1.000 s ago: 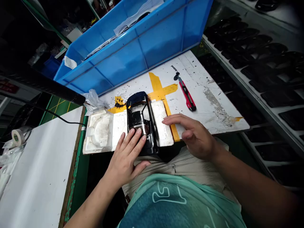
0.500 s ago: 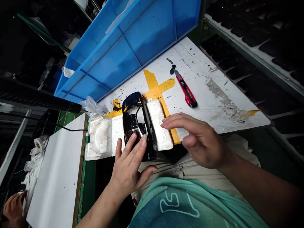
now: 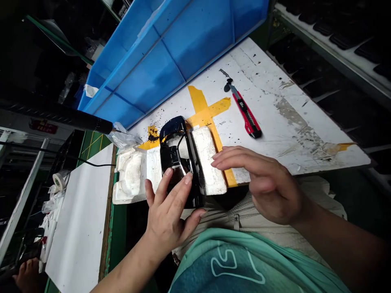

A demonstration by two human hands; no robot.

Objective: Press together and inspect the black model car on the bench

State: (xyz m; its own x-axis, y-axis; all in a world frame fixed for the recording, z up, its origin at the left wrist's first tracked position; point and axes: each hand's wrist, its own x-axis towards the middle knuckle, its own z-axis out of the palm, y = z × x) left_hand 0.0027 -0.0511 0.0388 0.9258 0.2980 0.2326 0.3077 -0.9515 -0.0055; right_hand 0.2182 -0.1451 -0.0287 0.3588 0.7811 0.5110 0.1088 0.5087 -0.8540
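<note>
A glossy black plastic shell (image 3: 180, 156) lies lengthwise in a white foam cradle (image 3: 134, 175) at the near edge of a white board (image 3: 275, 122). My left hand (image 3: 168, 211) rests its stretched fingers flat on the near end of the shell, thumb out to the right. Over the cradle's right foam block, my right hand (image 3: 265, 183) hovers with fingers extended and slightly apart, fingertips close to the foam, holding nothing.
A red utility knife (image 3: 246, 114) lies on the board beyond my right hand, beside yellow tape (image 3: 207, 112) in a cross. A large blue bin (image 3: 171, 61) stands behind. Trays of black parts (image 3: 345, 44) fill the right. A tape roll (image 3: 59, 181) sits at left.
The view has swung slightly. My left fingers slid a little up the shell; my right hand stays over the foam block, fingers a bit more stretched.
</note>
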